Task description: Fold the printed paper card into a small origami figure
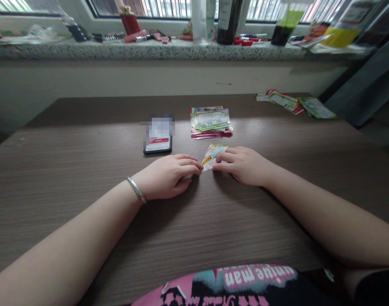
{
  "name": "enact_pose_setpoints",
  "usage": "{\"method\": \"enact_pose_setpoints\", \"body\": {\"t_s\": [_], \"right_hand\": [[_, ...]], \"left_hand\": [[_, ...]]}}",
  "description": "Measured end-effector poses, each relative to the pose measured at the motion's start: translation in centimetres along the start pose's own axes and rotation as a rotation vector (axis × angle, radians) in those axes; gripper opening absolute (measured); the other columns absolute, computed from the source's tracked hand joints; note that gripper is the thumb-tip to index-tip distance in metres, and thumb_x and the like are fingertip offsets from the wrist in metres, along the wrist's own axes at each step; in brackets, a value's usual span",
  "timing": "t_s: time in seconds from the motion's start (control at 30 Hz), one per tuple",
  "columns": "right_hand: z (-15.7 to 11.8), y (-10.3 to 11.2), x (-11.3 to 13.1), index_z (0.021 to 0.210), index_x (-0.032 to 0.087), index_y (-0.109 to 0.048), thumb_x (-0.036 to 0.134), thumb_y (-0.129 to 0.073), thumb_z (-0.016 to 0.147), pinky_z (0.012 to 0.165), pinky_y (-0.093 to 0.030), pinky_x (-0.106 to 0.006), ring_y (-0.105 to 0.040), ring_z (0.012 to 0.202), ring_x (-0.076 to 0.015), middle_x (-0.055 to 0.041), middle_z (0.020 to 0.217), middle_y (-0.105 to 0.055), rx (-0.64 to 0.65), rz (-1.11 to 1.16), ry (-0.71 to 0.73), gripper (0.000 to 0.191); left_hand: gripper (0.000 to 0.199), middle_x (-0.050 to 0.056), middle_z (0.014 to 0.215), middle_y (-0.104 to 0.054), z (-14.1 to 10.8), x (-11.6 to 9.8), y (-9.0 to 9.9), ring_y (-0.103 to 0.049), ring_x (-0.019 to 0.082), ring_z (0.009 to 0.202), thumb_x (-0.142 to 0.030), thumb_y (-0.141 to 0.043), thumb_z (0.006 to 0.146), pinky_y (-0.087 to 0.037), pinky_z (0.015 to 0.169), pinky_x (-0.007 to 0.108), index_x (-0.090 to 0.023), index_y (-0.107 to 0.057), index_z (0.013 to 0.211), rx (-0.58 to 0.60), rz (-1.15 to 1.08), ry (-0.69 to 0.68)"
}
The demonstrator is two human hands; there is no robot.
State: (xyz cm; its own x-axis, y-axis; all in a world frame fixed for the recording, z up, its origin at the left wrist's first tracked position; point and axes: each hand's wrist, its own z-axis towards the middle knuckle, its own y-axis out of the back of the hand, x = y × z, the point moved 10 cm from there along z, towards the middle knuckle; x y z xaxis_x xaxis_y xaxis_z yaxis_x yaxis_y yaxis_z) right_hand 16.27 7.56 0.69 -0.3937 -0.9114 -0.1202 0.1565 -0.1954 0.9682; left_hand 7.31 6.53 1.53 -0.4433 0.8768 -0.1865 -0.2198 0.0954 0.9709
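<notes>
A small printed paper slip (210,156), white with yellow, orange and green print, lies on the table with a slanted, folded outline. My left hand (171,176), a silver bangle at its wrist, has its fingers together on the slip's lower left corner, the thumb tucked underneath. From the other side, my right hand (245,165) holds the slip with curled fingers on its right part, covering some of the print. Just beyond both hands sits a stack of similar colourful printed papers (211,121). The exact grip of the fingertips is small and partly hidden.
A phone (158,135) with a lit, partly blurred screen lies left of the stack. More printed papers (286,102) are scattered at the table's far right corner. Behind the brown table (69,178), a granite windowsill (168,52) carries bottles, pens and small items.
</notes>
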Motion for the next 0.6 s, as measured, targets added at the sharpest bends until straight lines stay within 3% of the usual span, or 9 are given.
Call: {"method": "enact_pose_setpoints", "body": {"t_s": [0.37,0.6], "right_hand": [[-1.4,0.5,-1.9,0.104,0.021,-0.068,0.012,-0.046,0.087,0.08,-0.043,-0.031,-0.057,0.095,-0.019,-0.0032,0.11,-0.069,0.022,0.043,-0.032,0.029],[-1.5,0.6,-2.5,0.1,0.02,-0.068,0.01,-0.046,0.084,0.075,-0.043,-0.03,-0.059,0.088,-0.0183,-0.0057,0.101,-0.07,-0.019,0.067,-0.083,0.03]], "left_hand": [[0.025,0.005,0.121,-0.063,-0.2,0.4,-0.2,-0.054,0.02,0.119,-0.011,-0.049,0.084,-0.047,0.102,0.036,-0.02,-0.064,0.102,-0.013,-0.063,0.003],[0.024,0.005,0.119,-0.064,-0.2,0.5,-0.2,-0.054,0.02,0.118,-0.012,-0.049,0.083,-0.046,0.102,0.036,-0.02,-0.063,0.101,-0.014,-0.065,0.015]]}}
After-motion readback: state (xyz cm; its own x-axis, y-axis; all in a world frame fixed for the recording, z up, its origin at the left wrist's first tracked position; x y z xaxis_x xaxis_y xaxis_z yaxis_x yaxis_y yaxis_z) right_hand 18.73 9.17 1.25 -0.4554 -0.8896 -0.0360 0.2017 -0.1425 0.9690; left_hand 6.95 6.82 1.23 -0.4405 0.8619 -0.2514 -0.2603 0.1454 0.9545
